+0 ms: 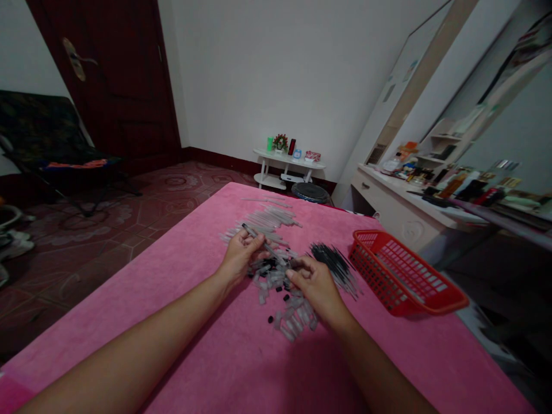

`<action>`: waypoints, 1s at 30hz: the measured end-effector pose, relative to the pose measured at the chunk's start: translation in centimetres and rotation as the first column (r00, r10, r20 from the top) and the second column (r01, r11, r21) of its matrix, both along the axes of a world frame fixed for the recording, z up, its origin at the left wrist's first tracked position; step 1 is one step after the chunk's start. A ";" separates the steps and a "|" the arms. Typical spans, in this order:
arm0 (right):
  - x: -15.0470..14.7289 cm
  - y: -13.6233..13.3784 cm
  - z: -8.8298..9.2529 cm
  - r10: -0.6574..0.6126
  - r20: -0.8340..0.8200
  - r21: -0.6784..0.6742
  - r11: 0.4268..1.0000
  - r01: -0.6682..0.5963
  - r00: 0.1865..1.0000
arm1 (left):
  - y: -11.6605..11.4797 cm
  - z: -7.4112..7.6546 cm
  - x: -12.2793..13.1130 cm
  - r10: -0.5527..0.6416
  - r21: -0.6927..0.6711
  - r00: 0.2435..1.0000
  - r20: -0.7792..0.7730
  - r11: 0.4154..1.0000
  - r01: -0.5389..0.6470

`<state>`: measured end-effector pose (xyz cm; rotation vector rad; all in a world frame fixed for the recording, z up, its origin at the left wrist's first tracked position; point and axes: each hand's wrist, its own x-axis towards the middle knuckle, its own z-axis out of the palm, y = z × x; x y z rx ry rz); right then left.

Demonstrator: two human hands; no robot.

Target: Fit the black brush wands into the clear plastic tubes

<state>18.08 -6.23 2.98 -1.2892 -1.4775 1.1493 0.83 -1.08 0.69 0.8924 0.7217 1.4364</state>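
Observation:
My left hand (244, 251) is closed around a slim clear pen barrel (252, 232) with a black end pointing up and left. The barrel slants down toward my right hand (314, 283), whose thumb and fingers are pinched together near its lower end. What the right fingers hold is too small and dark to make out. Under and between both hands lies a loose pile of clear caps (297, 319) and small black plugs (270, 319). Beyond my left hand, several clear pen barrels (269, 217) are spread out. Dark ink refills (334, 264) form a bundle right of my right hand.
A red plastic basket (401, 276) stands at the right on the pink cloth (207, 339) covering the table. Farther right is a white dresser (397, 204) crowded with bottles. Behind the table are a round black-topped stool (309, 192) and a small white shelf (269, 181).

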 end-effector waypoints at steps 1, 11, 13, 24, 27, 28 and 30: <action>0.0 0.0 -0.1 0.001 0.014 0.007 1.000 -0.001 1.000 | -0.1 0.0 0.1 -0.003 0.001 1.000 -0.008 1.000 0.003; 0.7 0.5 -1.9 -0.135 0.354 0.345 0.939 0.006 0.925 | -0.9 0.1 1.3 -0.051 -0.045 0.994 0.096 0.997 0.056; 0.7 0.4 -1.7 -0.147 0.398 0.393 0.919 -0.023 0.906 | -1.1 0.6 1.7 -0.094 -0.103 0.956 0.279 0.987 0.127; -0.2 -0.5 -1.6 -0.157 0.481 0.485 0.867 -0.112 0.863 | -2.6 1.7 2.0 -0.039 -0.213 0.716 0.697 0.942 0.258; -0.4 -0.9 -1.8 -0.165 0.507 0.521 0.841 -0.148 0.846 | -2.7 1.7 2.1 -0.015 -0.220 0.701 0.713 0.945 0.243; -0.5 -1.0 -1.8 -0.174 0.509 0.532 0.833 -0.149 0.843 | -2.8 1.7 2.2 -0.011 -0.216 0.698 0.716 0.948 0.235; -0.7 -1.2 -1.7 -0.190 0.498 0.545 0.828 -0.134 0.846 | -2.9 1.6 2.3 -0.010 -0.202 0.695 0.719 0.954 0.222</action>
